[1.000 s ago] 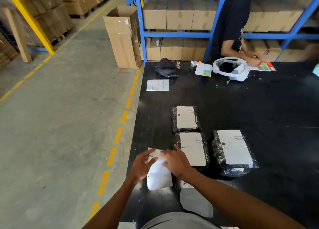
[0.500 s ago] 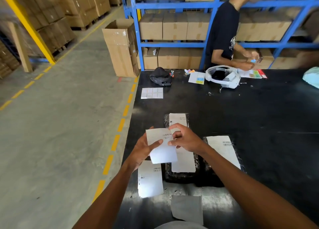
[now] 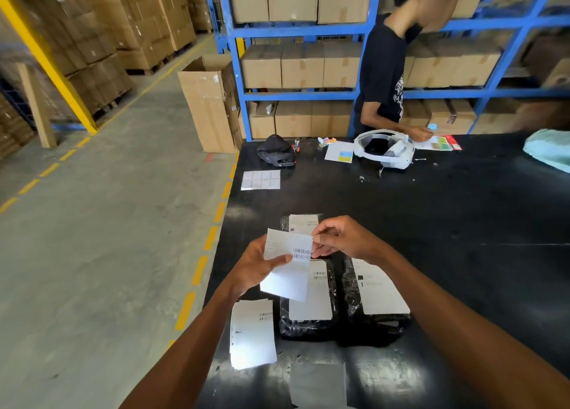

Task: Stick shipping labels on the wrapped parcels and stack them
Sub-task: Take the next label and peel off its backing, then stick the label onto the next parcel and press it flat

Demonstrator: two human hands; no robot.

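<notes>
I hold a white shipping label (image 3: 287,273) with a barcode in the air above the black table (image 3: 447,239). My left hand (image 3: 262,266) grips its left edge with the thumb on top. My right hand (image 3: 342,239) pinches its upper right corner. Under the label lie three black wrapped parcels, each with a white label stuck on: a far one (image 3: 303,223), a middle one (image 3: 311,310) and a right one (image 3: 379,297). A small pile of loose labels (image 3: 251,334) lies left of the middle parcel.
A grey backing sheet (image 3: 317,384) lies at the near table edge. A sticker sheet (image 3: 260,179), a black cap (image 3: 276,154) and a white headset (image 3: 385,148) sit at the far end, where another person (image 3: 385,78) works. Blue shelves hold cardboard boxes. Floor drops off left.
Both hands picked one label off the loose pile at the near left edge and raised it over the parcels. My right fingers shifted to its upper right corner.
</notes>
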